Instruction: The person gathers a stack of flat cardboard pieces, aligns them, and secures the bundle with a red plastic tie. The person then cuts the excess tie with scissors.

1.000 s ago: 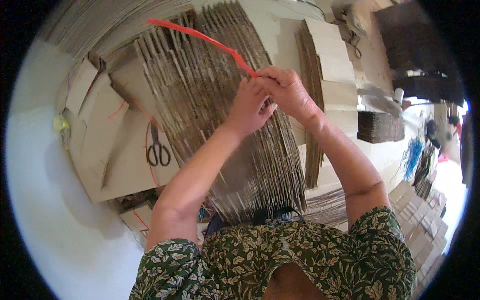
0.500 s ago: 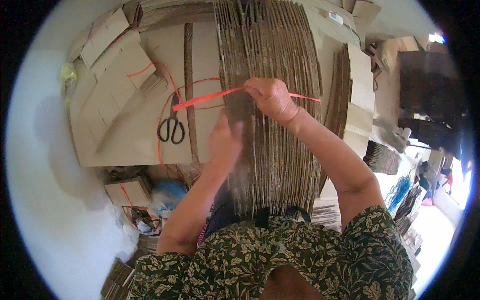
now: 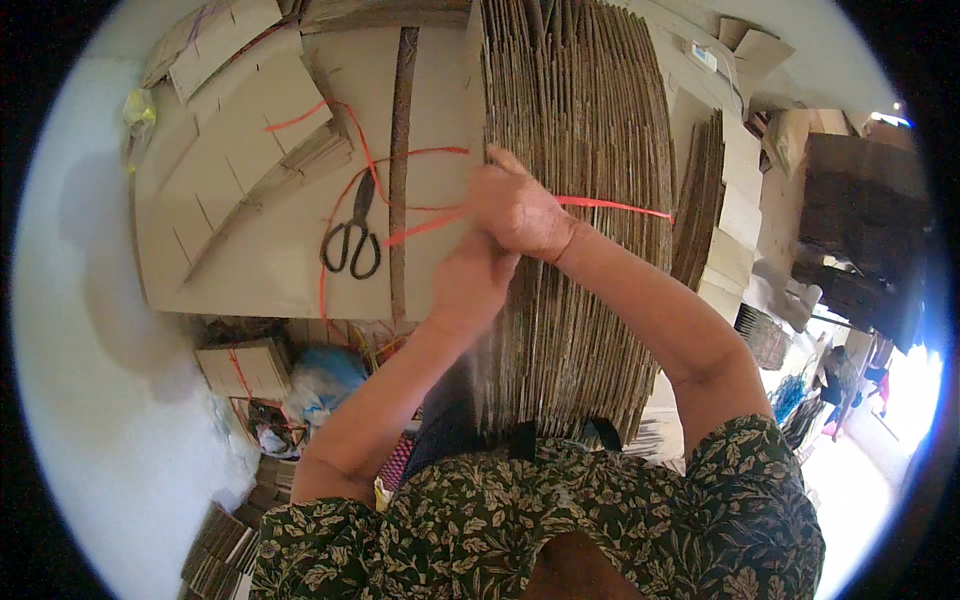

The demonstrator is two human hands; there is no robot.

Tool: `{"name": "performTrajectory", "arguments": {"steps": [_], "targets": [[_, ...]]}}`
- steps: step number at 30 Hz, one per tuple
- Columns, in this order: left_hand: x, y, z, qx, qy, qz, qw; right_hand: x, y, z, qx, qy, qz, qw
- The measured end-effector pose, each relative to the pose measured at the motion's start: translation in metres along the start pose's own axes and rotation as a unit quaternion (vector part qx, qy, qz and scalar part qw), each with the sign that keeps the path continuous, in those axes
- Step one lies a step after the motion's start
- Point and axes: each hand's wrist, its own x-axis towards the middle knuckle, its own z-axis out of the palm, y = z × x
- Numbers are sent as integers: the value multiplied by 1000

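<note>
A thick bundle of brown cardboard sheets point(image 3: 585, 130) stands on edge before me, with red plastic twine point(image 3: 615, 206) running across its top. My right hand point(image 3: 520, 210) is closed round the twine at the bundle's left edge, and the twine's loose end sticks out to the left. My left hand point(image 3: 472, 278) presses up against the right one from below. Its fingers look curled in but are partly covered, so what they grip is hidden. Black-handled scissors point(image 3: 352, 240) lie to the left on flat cardboard.
Flat cardboard pieces with slits point(image 3: 235, 150) lie at the far left, near more loose red twine point(image 3: 362, 140). Another cardboard stack point(image 3: 700, 200) leans right of the bundle. Below the table's left edge are a tied cardboard bundle point(image 3: 245, 370) and a blue-white plastic bag point(image 3: 328, 380).
My left hand has moved up and right to meet the right hand. The right hand has come down a little, drawing the twine's loose end slightly rightward. The view has shifted a bit.
</note>
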Motion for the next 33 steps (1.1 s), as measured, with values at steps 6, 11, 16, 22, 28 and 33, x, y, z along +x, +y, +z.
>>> {"name": "performTrajectory", "arguments": {"steps": [6,11,16,22,28,33], "targets": [[15,-76,2,-156,21,45,986,-5,4,20,78,-34,56,995],[46,-129,31,192,148,81,967,-1,3,18,25,-137,97,986],[65,-163,45,235,-46,-7,971,-1,2,13,77,-20,77,994],[35,-165,57,110,-54,-61,991,-9,5,18,-2,-89,77,993],[-30,-180,88,104,-82,-101,986,2,1,17,66,-16,90,994],[-24,-167,69,124,-11,-68,990,2,1,11,84,13,117,990]]}}
